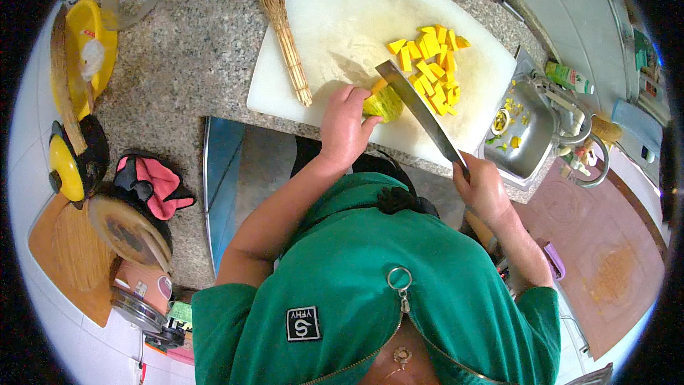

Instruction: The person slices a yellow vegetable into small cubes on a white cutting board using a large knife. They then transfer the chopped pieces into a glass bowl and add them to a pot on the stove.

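A piece of pumpkin [386, 105] with mottled green-yellow rind rests near the front edge of a white cutting board [320, 27]. My left hand [344, 128] grips it from the left, thumb and fingers around its side. In my right hand [482, 184] is the dark handle of a broad kitchen knife [422, 109]. Its blade slants up and left, close beside the pumpkin's right side; whether it touches the flesh I cannot tell. Several cut yellow pumpkin chunks [427, 72] lie in a loose heap to the right of the blade.
A twig brush [288, 53] lies across the board's left part. Right of the board is a steel sink [521, 144] holding yellow scraps. Along the left stand a yellow basin [104, 59], a yellow-and-black lidded pot [68, 171] and a pink-and-black cloth [157, 184].
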`<state>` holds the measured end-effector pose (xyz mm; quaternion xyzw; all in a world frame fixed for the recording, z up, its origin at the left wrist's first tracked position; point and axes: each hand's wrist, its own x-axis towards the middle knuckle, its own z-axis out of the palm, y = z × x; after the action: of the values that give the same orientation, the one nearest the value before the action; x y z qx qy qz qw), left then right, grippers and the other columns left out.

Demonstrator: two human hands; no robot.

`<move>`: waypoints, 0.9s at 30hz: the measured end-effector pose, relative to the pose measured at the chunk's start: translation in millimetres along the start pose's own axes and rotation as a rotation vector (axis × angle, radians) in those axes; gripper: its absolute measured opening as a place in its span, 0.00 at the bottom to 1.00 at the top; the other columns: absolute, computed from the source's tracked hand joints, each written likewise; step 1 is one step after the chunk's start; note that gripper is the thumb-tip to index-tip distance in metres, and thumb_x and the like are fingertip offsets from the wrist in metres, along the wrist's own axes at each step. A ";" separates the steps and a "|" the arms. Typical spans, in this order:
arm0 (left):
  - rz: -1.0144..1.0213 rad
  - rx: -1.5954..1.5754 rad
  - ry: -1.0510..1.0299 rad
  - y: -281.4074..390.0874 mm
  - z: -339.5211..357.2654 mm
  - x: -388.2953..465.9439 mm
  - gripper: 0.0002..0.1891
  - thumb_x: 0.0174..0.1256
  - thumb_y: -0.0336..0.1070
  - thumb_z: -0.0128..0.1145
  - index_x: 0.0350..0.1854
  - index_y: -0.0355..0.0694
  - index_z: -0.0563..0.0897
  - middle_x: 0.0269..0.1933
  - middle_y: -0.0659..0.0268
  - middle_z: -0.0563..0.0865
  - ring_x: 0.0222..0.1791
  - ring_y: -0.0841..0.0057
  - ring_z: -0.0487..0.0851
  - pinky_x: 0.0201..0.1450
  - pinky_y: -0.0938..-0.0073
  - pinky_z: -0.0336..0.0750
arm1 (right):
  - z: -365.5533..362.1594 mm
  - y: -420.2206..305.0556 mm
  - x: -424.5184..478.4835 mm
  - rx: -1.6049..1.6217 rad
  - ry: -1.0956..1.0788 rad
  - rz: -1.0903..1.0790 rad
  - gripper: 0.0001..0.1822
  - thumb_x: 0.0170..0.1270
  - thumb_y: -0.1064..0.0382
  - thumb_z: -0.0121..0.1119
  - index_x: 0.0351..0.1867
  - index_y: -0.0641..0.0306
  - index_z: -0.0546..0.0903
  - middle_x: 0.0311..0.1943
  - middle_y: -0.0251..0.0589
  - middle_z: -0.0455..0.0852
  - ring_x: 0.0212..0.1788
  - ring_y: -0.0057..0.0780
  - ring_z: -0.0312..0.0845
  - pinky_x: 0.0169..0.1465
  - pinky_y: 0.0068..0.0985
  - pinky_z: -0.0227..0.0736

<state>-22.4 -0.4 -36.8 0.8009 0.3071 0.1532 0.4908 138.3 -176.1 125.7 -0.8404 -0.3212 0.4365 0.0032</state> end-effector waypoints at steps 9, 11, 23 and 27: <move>-0.025 -0.048 -0.033 -3.4 -1.4 3.3 0.23 0.48 0.29 0.75 0.47 0.33 0.79 0.46 0.52 0.81 0.49 0.49 0.78 0.52 0.54 0.73 | -5.7 -8.4 -8.7 0.011 0.011 0.006 0.15 0.69 0.66 0.55 0.54 0.65 0.82 0.28 0.64 0.83 0.34 0.61 0.83 0.40 0.49 0.77; -0.038 -0.049 -0.055 -3.5 -1.9 3.9 0.23 0.48 0.29 0.75 0.47 0.33 0.79 0.46 0.52 0.81 0.49 0.49 0.78 0.52 0.54 0.73 | -8.4 -7.3 -6.2 0.013 -0.021 0.014 0.12 0.69 0.66 0.55 0.51 0.66 0.82 0.27 0.64 0.83 0.33 0.62 0.82 0.39 0.50 0.76; -0.002 -0.034 -0.050 -10.1 7.1 -2.6 0.24 0.48 0.31 0.76 0.47 0.32 0.80 0.48 0.48 0.82 0.50 0.47 0.81 0.55 0.56 0.75 | 44.4 1.5 73.5 -0.024 0.026 -0.040 0.12 0.69 0.63 0.53 0.38 0.72 0.82 0.31 0.67 0.84 0.39 0.65 0.82 0.45 0.51 0.77; 0.025 0.006 -0.007 -10.2 6.5 -5.3 0.24 0.47 0.32 0.77 0.47 0.32 0.80 0.47 0.49 0.83 0.50 0.49 0.81 0.55 0.57 0.76 | 70.6 5.8 82.0 0.032 0.197 -0.134 0.12 0.69 0.62 0.54 0.41 0.69 0.84 0.32 0.66 0.85 0.37 0.62 0.83 0.45 0.51 0.77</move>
<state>-26.4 -4.9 -48.6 0.8067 0.2957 0.1554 0.4875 123.3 -155.6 20.4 -0.8557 -0.3676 0.3559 0.0772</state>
